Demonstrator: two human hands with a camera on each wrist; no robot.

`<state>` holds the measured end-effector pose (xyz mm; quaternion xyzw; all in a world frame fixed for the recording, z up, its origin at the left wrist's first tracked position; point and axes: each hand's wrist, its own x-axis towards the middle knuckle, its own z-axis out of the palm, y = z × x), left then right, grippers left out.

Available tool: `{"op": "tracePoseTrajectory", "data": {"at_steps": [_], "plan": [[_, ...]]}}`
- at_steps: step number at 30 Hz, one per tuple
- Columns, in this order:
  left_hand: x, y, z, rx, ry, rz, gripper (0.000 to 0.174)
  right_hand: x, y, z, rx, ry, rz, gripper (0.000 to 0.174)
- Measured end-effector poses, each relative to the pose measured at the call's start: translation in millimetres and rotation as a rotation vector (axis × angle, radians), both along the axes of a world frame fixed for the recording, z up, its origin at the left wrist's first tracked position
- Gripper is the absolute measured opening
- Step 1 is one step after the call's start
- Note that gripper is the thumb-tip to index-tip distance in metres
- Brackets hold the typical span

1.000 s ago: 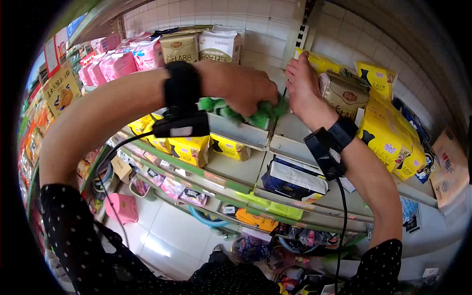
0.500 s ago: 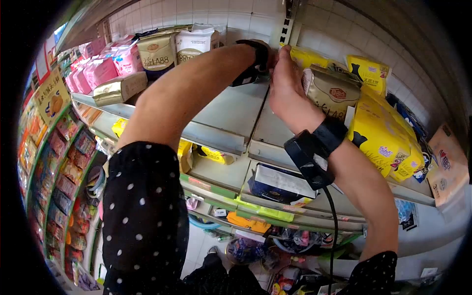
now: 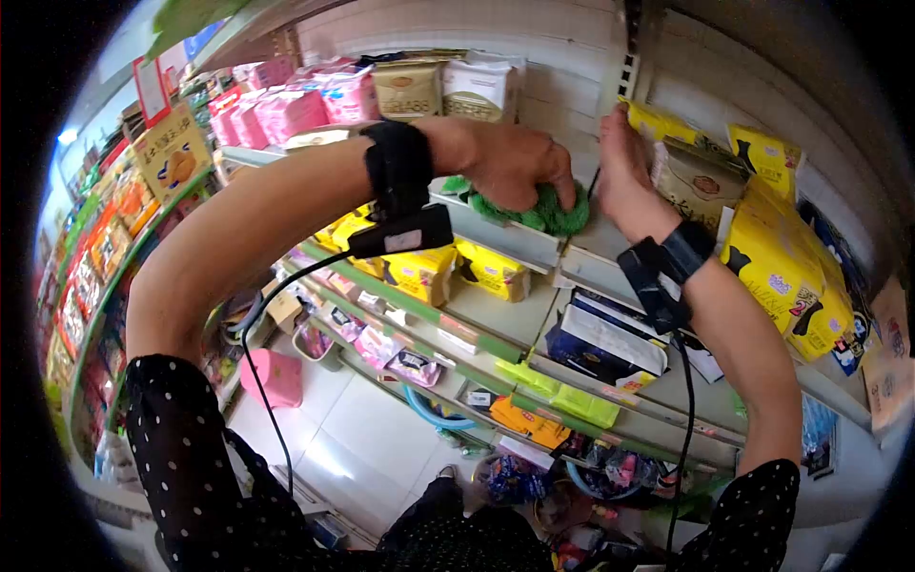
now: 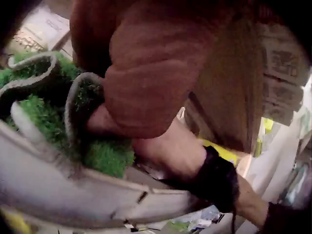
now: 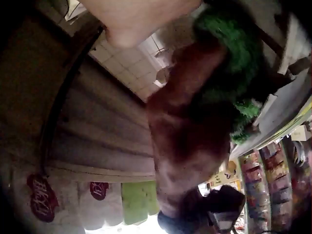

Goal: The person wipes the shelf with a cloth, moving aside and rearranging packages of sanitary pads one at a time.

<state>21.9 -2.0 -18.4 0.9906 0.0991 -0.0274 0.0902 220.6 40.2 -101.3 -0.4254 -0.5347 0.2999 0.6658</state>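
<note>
A fluffy green cleaning cloth (image 3: 558, 212) lies bunched along the front edge of the upper shelf (image 3: 505, 238). My left hand (image 3: 510, 172) grips it from above with curled fingers, and its index finger presses down into the pile. In the left wrist view, grey loops of trim show on the cloth (image 4: 36, 114). My right hand (image 3: 624, 172) is held upright just to the right, its fingers straight and its back toward me. It is right beside a gold pack (image 3: 701, 181), with yellow packs (image 3: 777, 253) stacked beyond.
Pink packs (image 3: 291, 114), another gold pack (image 3: 408, 91) and a white pack (image 3: 479, 92) stand at the back left. Lower shelves hold yellow packs (image 3: 491, 270) and a dark blue pack (image 3: 605, 338). A slotted metal upright (image 3: 629, 57) rises behind my hands. A cable hangs from each wrist camera.
My left hand reached to the back of the shelf half a second ago, and is now at the front edge again with the cloth. My right hand keeps its place beside the gold pack.
</note>
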Motion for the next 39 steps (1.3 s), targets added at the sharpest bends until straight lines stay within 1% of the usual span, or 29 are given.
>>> {"op": "tracePoseTrajectory", "data": {"at_steps": [1,3,6,7,8,9,11,12,13,14,15,16,18,19,20,22,23,24,25,26,27,28,31,32,35,36,37,38,39], "plan": [[-9.2,-11.8,5.2,-0.075,0.025,0.040,0.052,0.0,4.3,8.5,-0.126,0.118,-0.008,0.066],[-20.4,-19.9,10.7,-0.037,0.043,0.129,0.048,3.0,2.4,8.4,-0.097,0.067,0.015,0.069],[-23.8,-25.3,12.6,0.069,0.016,0.206,0.043,4.7,-2.5,7.0,-0.143,0.181,0.042,0.073],[-26.7,-24.0,14.6,0.122,-0.007,0.225,0.042,6.8,-7.0,10.5,-0.146,0.131,0.066,0.073],[-33.1,-4.7,-5.2,0.276,-0.267,0.024,0.039,8.1,-12.9,12.3,-0.146,0.083,0.090,0.073],[-29.1,-9.3,-9.3,0.206,-0.262,0.159,0.030,3.5,-19.4,13.2,-0.146,0.042,0.113,0.073],[-27.3,-26.7,-15.8,0.336,-0.308,0.252,0.030,-13.6,-38.7,27.1,-0.209,0.078,0.208,0.065],[-27.7,-27.8,-19.5,0.367,-0.365,0.233,0.026,-16.6,-44.7,31.3,-0.216,0.068,0.223,0.052],[-29.0,-28.7,-22.4,0.391,-0.429,0.213,0.022,-20.6,-48.8,40.1,-0.200,0.005,0.263,0.049],[-30.5,-27.7,-25.0,0.360,-0.444,0.245,0.020,-24.2,-51.9,50.1,-0.192,-0.069,0.304,0.046],[-33.3,-25.6,-25.5,0.324,-0.464,0.224,0.021,-33.5,-56.7,63.0,-0.188,-0.143,0.350,0.042],[-37.0,-22.4,-25.8,0.288,-0.480,0.205,0.022,-53.8,-68.5,83.0,-0.163,-0.166,0.400,0.034],[-45.4,-22.4,-28.7,0.245,-0.498,0.176,0.023,-100.9,-82.2,120.4,-0.156,-0.433,0.398,0.037],[-48.5,-26.0,-29.1,0.244,-0.503,0.162,0.023,-123.6,-81.0,130.8,-0.149,-0.561,0.391,0.039],[-52.0,-26.9,-28.7,0.244,-0.510,0.142,0.024,-146.2,-74.6,135.0,-0.095,-0.689,0.455,0.044],[-57.7,-22.8,-30.2,0.189,-0.468,0.089,0.028,-188.5,-59.9,139.0,0.008,-0.946,0.580,0.055],[-61.1,-21.5,-31.5,0.162,-0.447,0.063,0.031,-206.0,-50.6,136.8,0.069,-1.070,0.585,0.058],[-71.4,-25.5,-31.8,-0.001,-0.476,0.133,0.046,-222.0,-40.2,133.2,0.134,-1.194,0.590,0.062],[-77.0,-23.5,-42.8,-0.152,-0.624,0.073,0.050,-236.1,-33.3,130.5,0.203,-1.317,0.595,0.066],[-80.8,-18.4,-58.9,-0.306,-0.767,0.012,0.054,-247.4,-29.6,128.8,0.153,-1.398,0.577,0.073],[-90.6,-19.9,-60.8,-0.466,-0.903,-0.049,0.058,-256.0,-27.1,126.7,0.099,-1.476,0.558,0.081],[-99.8,-25.3,-47.7,-0.471,-0.762,-0.028,0.054,-258.8,-17.8,117.5,0.162,-1.499,0.564,0.081],[-96.7,-22.1,-56.9,-0.808,-0.830,-0.120,0.050,-266.0,-0.7,113.3,0.249,-1.591,0.594,0.076],[-92.6,-22.9,-54.4,-0.709,-0.735,-0.044,0.031,-265.9,3.0,115.5,0.214,-1.584,0.569,0.069],[-70.8,-5.4,-63.1,-0.049,-0.841,-0.137,0.016,-257.7,-0.4,127.2,0.189,-1.534,0.426,0.062],[-63.3,-0.1,-61.3,0.173,-0.869,-0.165,0.013,-247.3,-3.1,134.3,0.267,-1.474,0.384,0.056],[-89.2,-4.0,-35.9,0.137,-0.521,-0.010,0.017,-235.4,-10.2,145.4,0.227,-1.436,0.395,0.056],[-106.6,-0.5,-18.1,0.334,-0.298,0.029,0.017,-218.4,-18.6,158.7,0.172,-1.356,0.421,0.053],[-119.5,29.0,-31.1,0.235,-0.447,-0.075,0.020,-198.0,-26.7,167.1,0.116,-1.272,0.443,0.051]]}}
